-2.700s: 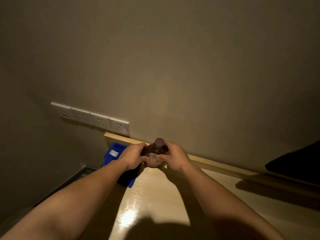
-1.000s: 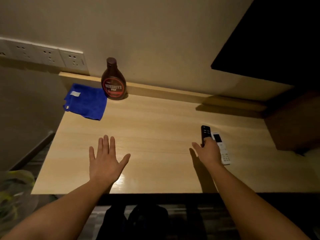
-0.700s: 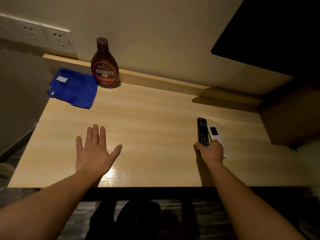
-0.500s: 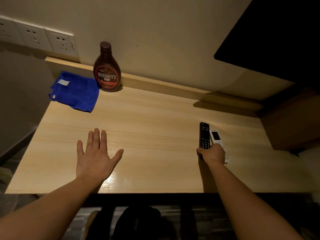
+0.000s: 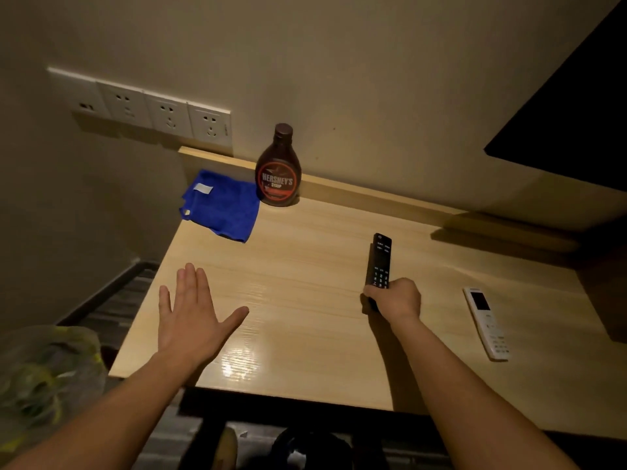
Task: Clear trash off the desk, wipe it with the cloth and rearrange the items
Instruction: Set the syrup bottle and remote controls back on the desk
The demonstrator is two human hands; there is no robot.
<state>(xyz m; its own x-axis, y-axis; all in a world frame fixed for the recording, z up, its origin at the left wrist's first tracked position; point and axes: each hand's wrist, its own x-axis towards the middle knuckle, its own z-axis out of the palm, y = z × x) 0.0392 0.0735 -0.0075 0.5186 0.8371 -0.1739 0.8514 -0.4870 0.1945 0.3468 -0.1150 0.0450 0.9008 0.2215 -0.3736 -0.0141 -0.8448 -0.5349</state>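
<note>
— On the desk (image 5: 305, 266), towards its middle, what was the right hand (image 5: 395, 300) doing?

— It was clenched around the near end of the black remote (image 5: 380, 262), fingers wrapped over the casing, with the far end and the buttons sticking out beyond the knuckles, pointing at the wall. Whether the remote rested on the wood or was lifted just off it, I couldn't tell.

— And the left hand (image 5: 193, 317)?

— Spread flat, fingers apart and thumb out, palm down over the front left part of the desk, gripping nothing. Whether it touched the surface wasn't clear.

— The other items?

— A white remote (image 5: 487, 322) lay by itself to the right, well apart from the black one. At the back left corner lay the blue cloth (image 5: 222, 206), folded, one edge hanging slightly over the desk's left side. Just beside it on the right stood the chocolate syrup bottle (image 5: 278, 171), upright against the wall ledge. A row of wall sockets (image 5: 152, 111) sat above that corner.

— Anything off the desk?

— A blurred plastic bag (image 5: 44, 374) down at the lower left, below the desk's edge.
</note>
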